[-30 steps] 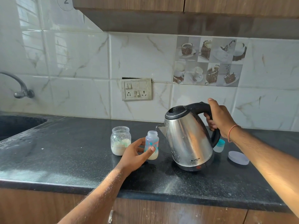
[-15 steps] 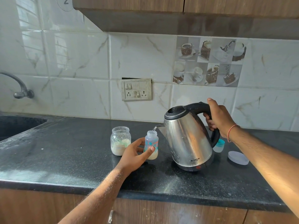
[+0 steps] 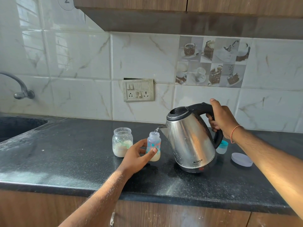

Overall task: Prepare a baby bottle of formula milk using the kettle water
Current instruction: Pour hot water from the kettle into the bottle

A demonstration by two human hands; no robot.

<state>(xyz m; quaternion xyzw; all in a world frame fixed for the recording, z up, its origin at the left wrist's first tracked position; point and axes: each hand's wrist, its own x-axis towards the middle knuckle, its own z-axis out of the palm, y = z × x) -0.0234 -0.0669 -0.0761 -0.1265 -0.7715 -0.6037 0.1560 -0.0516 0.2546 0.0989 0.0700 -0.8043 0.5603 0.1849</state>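
A small clear baby bottle [image 3: 154, 143] with coloured print stands upright on the black counter [image 3: 65, 158], pale powder at its bottom. My left hand [image 3: 136, 155] grips its lower half, thumb in front. My right hand [image 3: 223, 119] grips the black handle of a steel kettle [image 3: 190, 138], which is tilted left with its base off the counter. A thin stream of water runs from the spout into the bottle's open neck. A clear jar [image 3: 122, 141] holding formula powder and a green scoop stands open just left of the bottle.
Behind the kettle stands a teal-and-white bottle cap [image 3: 222, 147], and a white round lid [image 3: 241, 159] lies flat to its right. A dark sink [image 3: 14, 126] with a wall tap [image 3: 19, 89] sits at the far left. A switch panel [image 3: 138, 90] is on the tiled wall.
The kettle has tipped a little further left and water now streams from the spout into the bottle. Both hands keep the same grips.
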